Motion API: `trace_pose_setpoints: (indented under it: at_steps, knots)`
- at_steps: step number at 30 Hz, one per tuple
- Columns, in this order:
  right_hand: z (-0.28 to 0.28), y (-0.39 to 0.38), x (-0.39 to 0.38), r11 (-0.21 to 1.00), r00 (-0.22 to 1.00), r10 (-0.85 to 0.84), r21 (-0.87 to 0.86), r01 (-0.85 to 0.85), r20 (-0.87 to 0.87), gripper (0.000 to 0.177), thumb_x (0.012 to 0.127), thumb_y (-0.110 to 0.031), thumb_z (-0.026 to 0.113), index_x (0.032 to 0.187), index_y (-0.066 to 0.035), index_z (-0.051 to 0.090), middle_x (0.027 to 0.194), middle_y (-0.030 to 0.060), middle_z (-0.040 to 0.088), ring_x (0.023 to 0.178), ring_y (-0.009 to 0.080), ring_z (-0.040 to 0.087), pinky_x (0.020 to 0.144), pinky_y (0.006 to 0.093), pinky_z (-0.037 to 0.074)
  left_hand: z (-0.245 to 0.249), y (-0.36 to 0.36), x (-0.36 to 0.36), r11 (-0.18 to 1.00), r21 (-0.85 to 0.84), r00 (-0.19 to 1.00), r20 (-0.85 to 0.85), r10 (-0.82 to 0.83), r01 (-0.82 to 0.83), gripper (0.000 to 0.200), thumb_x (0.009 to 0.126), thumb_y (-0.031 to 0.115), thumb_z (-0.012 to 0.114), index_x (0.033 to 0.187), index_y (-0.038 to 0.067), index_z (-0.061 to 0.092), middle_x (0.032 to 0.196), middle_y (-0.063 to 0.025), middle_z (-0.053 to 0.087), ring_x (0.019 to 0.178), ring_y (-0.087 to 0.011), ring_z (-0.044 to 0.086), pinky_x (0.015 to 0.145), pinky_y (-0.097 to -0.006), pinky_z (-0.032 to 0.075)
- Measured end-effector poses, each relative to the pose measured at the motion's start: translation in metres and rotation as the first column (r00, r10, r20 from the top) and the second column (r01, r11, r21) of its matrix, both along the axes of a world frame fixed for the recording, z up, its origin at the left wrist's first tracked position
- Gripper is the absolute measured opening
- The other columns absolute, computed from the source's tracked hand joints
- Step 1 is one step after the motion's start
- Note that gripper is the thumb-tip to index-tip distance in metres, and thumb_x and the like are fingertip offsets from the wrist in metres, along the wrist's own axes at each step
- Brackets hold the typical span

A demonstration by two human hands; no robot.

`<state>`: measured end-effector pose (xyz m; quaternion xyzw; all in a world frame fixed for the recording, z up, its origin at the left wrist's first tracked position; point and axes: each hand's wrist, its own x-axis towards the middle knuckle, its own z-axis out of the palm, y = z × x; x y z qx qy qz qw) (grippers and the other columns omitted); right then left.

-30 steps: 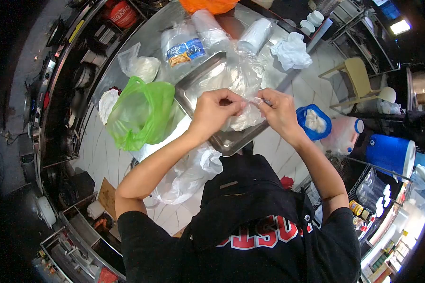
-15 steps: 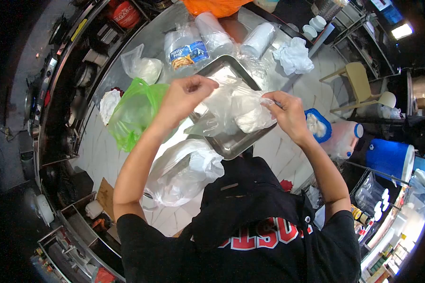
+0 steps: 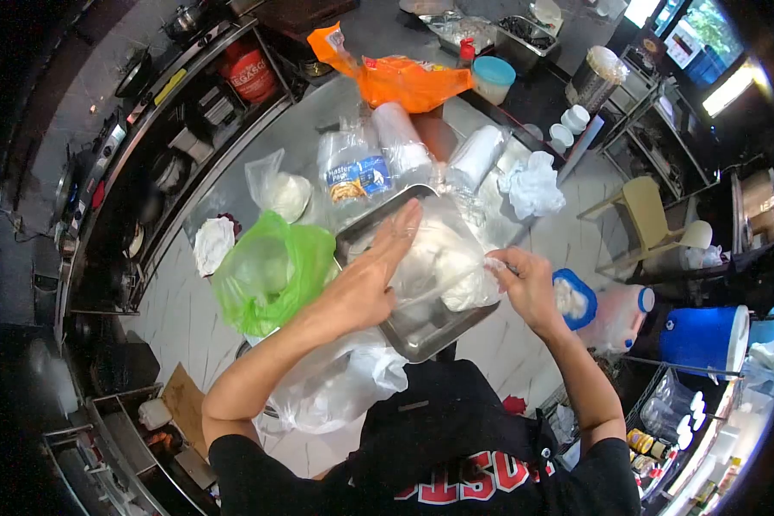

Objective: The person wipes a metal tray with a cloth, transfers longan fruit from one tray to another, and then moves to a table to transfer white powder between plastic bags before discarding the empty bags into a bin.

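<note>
A clear plastic bag [image 3: 430,249] with a white, powdery-looking lump [image 3: 469,284] in it lies over a rectangular metal tray [image 3: 426,340]. My right hand [image 3: 529,288] pinches the bag's gathered edge at the tray's right side. My left hand [image 3: 365,288] is stretched flat, its fingers together and pointing away from me, laid along the bag's left part. Left of the tray, close to my left wrist, sits a green plastic bag [image 3: 275,275]. Below my left forearm is a white plastic bag [image 3: 340,387], partly covered by the arm.
Behind the tray stand wrapped stacks of cups [image 3: 400,142], a labelled pack [image 3: 357,172], a small bag of white stuff [image 3: 284,193] and crumpled white plastic [image 3: 533,185]. An orange bag [image 3: 413,82] lies farther back. To the right are a blue-rimmed container [image 3: 574,299] and a chair [image 3: 636,215].
My left hand has gone from a bent, pinching shape at the bag's top to flat fingers along it. My right hand keeps its pinch. The view has tilted up, shifting everything lower.
</note>
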<state>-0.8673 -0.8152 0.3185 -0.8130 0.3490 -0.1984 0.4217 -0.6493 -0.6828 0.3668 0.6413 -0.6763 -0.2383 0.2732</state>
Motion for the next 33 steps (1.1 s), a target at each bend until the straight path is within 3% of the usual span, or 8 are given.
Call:
trace_pose_setpoints:
  at_steps: [10, 18, 24, 26, 27, 30, 31, 33]
  knots:
    - [0.02, -0.025, -0.013, 0.983, 0.984, -0.165, 0.09, 0.159, 0.065, 0.013, 0.081, -0.007, 0.061, 0.09, 0.0, 0.067, 0.067, 0.005, 0.062, 0.052, 0.0073, 0.052, 0.048, 0.0223, 0.043, -0.022, -0.013, 0.031, 0.97, 0.137, 0.964, -0.15, 0.221, -0.201, 0.098, 0.058, -0.004, 0.057, 0.142, 0.004, 0.007, 0.149, -0.014, 0.005, 0.136, -0.0292, 0.016, 0.108, -0.0302, 0.022]
    - [0.16, -0.025, -0.002, 0.998, 0.989, -0.046, 0.055, 0.038, 0.141, 0.017, 0.082, -0.013, 0.061, 0.089, 0.001, 0.067, 0.066, 0.002, 0.059, 0.051, 0.0064, 0.051, 0.047, 0.0205, 0.042, -0.015, -0.026, 0.025, 0.966, 0.237, 0.93, -0.32, 0.181, -0.106, 0.096, 0.06, -0.007, 0.057, 0.143, 0.006, 0.011, 0.149, -0.0143, 0.011, 0.13, -0.0232, 0.03, 0.095, -0.0278, 0.04]
    - [0.218, -0.009, 0.035, 0.967, 0.922, 0.16, 0.131, -0.218, 0.353, 0.026, 0.078, -0.019, 0.066, 0.086, 0.005, 0.066, 0.066, 0.0047, 0.061, 0.051, 0.0085, 0.054, 0.047, 0.0217, 0.044, 0.024, -0.038, 0.0, 0.935, 0.337, 0.796, -0.593, 0.118, 0.112, 0.081, 0.065, -0.004, 0.062, 0.138, 0.002, 0.027, 0.132, -0.0142, 0.043, 0.115, -0.0218, 0.048, 0.09, -0.0309, 0.045]
    - [0.224, -0.003, 0.046, 0.921, 0.881, 0.212, 0.214, -0.325, 0.422, 0.023, 0.078, -0.016, 0.067, 0.086, 0.006, 0.065, 0.063, 0.0048, 0.058, 0.051, 0.0085, 0.053, 0.048, 0.0209, 0.044, -0.002, -0.045, 0.001, 0.995, 0.001, 0.226, -0.974, -0.022, 0.1, 0.057, 0.081, 0.007, 0.061, 0.133, 0.004, 0.037, 0.125, -0.0116, 0.049, 0.106, -0.0187, 0.054, 0.084, -0.0335, 0.049]
    - [0.225, 0.001, 0.051, 0.897, 0.864, 0.211, 0.26, -0.357, 0.457, 0.022, 0.078, -0.014, 0.067, 0.086, 0.005, 0.064, 0.063, 0.0046, 0.058, 0.051, 0.0085, 0.053, 0.048, 0.0206, 0.043, -0.024, -0.084, 0.013, 0.999, -0.016, 0.242, -0.97, -0.023, 0.03, 0.021, 0.089, 0.015, 0.046, 0.106, 0.004, 0.048, 0.094, -0.0061, 0.051, 0.085, -0.0186, 0.053, 0.08, -0.0327, 0.046]
    - [0.222, 0.007, 0.058, 0.854, 0.827, 0.196, 0.322, -0.407, 0.526, 0.019, 0.078, -0.012, 0.067, 0.085, 0.005, 0.064, 0.063, 0.0044, 0.058, 0.051, 0.0088, 0.053, 0.048, 0.0204, 0.043, 0.007, -0.07, 0.024, 0.959, -0.249, -0.039, -0.968, -0.246, 0.135, 0.046, 0.092, 0.03, 0.048, 0.13, 0.005, 0.04, 0.122, -0.0113, 0.052, 0.109, -0.018, 0.054, 0.092, -0.0348, 0.046]
    - [0.218, 0.008, 0.06, 0.833, 0.813, 0.176, 0.356, -0.423, 0.556, 0.018, 0.077, -0.01, 0.067, 0.085, 0.005, 0.064, 0.064, 0.0043, 0.058, 0.051, 0.009, 0.052, 0.048, 0.0204, 0.043, 0.024, -0.055, 0.018, 0.973, -0.08, -0.362, -0.932, 0.005, 0.218, 0.053, 0.082, 0.015, 0.062, 0.13, 0.005, 0.041, 0.123, -0.0105, 0.052, 0.109, -0.0185, 0.053, 0.092, -0.0336, 0.045]
    - [0.209, 0.002, 0.059, 0.837, 0.833, 0.197, 0.353, -0.417, 0.517, 0.016, 0.078, -0.007, 0.066, 0.088, 0.006, 0.063, 0.069, 0.0055, 0.06, 0.052, 0.0087, 0.053, 0.047, 0.0206, 0.044, 0.05, -0.017, 0.014, 0.981, 0.113, -0.142, -0.981, 0.136, 0.158, 0.062, 0.073, 0.006, 0.065, 0.13, 0.005, 0.041, 0.12, -0.0091, 0.054, 0.106, -0.0179, 0.055, 0.089, -0.0333, 0.046]
